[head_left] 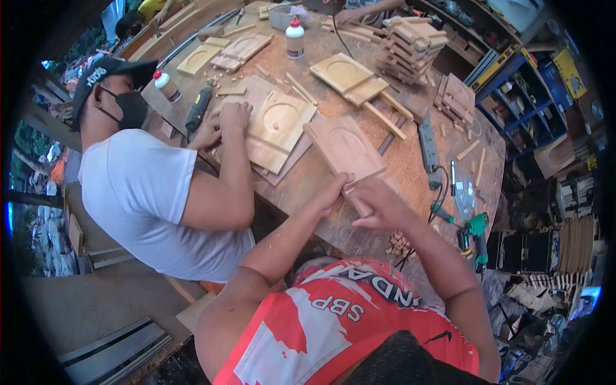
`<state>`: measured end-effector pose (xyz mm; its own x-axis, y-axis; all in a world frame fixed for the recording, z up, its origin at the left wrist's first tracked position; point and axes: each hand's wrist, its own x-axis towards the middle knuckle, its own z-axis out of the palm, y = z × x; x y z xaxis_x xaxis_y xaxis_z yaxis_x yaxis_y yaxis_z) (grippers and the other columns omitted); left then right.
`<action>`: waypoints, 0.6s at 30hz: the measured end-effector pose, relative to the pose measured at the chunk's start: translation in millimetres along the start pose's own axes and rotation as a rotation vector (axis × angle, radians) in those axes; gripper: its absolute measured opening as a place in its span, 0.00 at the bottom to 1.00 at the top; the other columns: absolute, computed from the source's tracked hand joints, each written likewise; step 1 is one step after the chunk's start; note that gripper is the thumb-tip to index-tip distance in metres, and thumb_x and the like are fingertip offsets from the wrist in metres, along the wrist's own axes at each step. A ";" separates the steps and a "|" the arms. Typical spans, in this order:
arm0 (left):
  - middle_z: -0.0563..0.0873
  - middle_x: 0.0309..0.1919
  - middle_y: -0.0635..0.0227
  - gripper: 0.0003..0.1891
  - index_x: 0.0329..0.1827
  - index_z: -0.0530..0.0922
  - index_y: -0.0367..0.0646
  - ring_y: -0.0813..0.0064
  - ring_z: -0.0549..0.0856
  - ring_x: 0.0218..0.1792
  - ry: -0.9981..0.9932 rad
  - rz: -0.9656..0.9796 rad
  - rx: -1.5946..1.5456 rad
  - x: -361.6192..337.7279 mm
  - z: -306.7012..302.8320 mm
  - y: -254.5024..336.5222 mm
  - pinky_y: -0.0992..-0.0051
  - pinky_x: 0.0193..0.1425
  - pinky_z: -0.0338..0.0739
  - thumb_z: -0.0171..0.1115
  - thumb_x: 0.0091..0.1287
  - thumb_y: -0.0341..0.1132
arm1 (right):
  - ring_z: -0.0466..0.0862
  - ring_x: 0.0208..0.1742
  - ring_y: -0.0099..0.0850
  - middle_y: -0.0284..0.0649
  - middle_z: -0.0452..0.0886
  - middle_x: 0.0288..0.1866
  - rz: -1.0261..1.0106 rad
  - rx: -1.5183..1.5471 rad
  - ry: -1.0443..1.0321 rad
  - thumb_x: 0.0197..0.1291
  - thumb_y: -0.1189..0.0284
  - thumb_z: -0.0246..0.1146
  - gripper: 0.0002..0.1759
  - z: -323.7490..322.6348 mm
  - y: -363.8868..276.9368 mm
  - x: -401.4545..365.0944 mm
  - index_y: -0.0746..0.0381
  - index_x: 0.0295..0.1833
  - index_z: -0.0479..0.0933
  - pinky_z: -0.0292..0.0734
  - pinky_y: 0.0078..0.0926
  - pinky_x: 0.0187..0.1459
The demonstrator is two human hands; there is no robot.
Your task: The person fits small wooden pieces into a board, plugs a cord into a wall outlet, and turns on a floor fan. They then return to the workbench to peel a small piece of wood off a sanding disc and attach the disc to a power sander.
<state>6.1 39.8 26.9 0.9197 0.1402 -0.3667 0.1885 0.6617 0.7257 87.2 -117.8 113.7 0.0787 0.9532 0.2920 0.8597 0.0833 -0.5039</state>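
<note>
A pale wooden board [346,146] with a shallow round recess lies at a slant in front of me, over the table. My left hand [335,191] grips its near left edge, with the thumb on top. Across the near end of the board rests my right hand [384,204], knuckles up and thumb pointing left; its other fingertips are partly hidden. Just left of this board is another recessed board [281,125], beside a co-worker's hands [226,125].
The sawdust-strewn table [301,208] carries glue bottles [295,40], a stack of wooden pieces [414,48], a power strip [427,146], a green power drill [476,226] and small wood blocks [399,244]. A co-worker [147,173] sits close on my left. Blue shelving [532,102] stands to the right.
</note>
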 end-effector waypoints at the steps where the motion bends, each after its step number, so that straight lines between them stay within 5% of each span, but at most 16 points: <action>1: 0.80 0.49 0.59 0.24 0.56 0.73 0.32 0.69 0.79 0.53 0.010 0.042 0.024 -2.2 1.9 0.2 0.66 0.60 0.71 0.55 0.64 0.42 | 0.75 0.55 0.48 0.48 0.76 0.52 0.028 0.010 -0.021 0.41 0.49 0.73 0.36 -4.8 12.0 -4.6 0.60 0.53 0.74 0.69 0.43 0.57; 5: 0.79 0.52 0.58 0.26 0.59 0.70 0.30 0.67 0.78 0.53 0.070 0.065 0.026 -8.1 9.4 9.7 0.68 0.61 0.70 0.55 0.63 0.40 | 0.76 0.54 0.49 0.49 0.76 0.51 0.223 -0.102 -0.048 0.37 0.42 0.72 0.42 -21.5 58.2 -27.5 0.60 0.52 0.73 0.68 0.43 0.56; 11: 0.80 0.50 0.58 0.24 0.56 0.72 0.29 0.68 0.80 0.51 0.041 0.206 0.032 -12.7 1.0 -5.9 0.70 0.59 0.71 0.55 0.60 0.38 | 0.75 0.55 0.47 0.48 0.77 0.50 0.045 -0.061 -0.036 0.40 0.41 0.69 0.40 -8.2 -10.5 -4.5 0.63 0.49 0.74 0.68 0.43 0.57; 18: 0.82 0.47 0.58 0.24 0.54 0.75 0.27 0.69 0.80 0.50 0.081 0.189 0.011 -21.0 -25.8 -28.3 0.70 0.55 0.73 0.55 0.58 0.37 | 0.74 0.56 0.47 0.46 0.76 0.51 0.117 -0.187 -0.060 0.43 0.44 0.69 0.37 -11.8 32.2 -28.9 0.62 0.50 0.74 0.67 0.43 0.58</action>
<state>-27.4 37.1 -1.0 0.9083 0.3205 -0.2688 0.0193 0.6096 0.7924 118.5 -146.1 98.6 0.1583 0.9692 0.1885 0.9256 -0.0792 -0.3700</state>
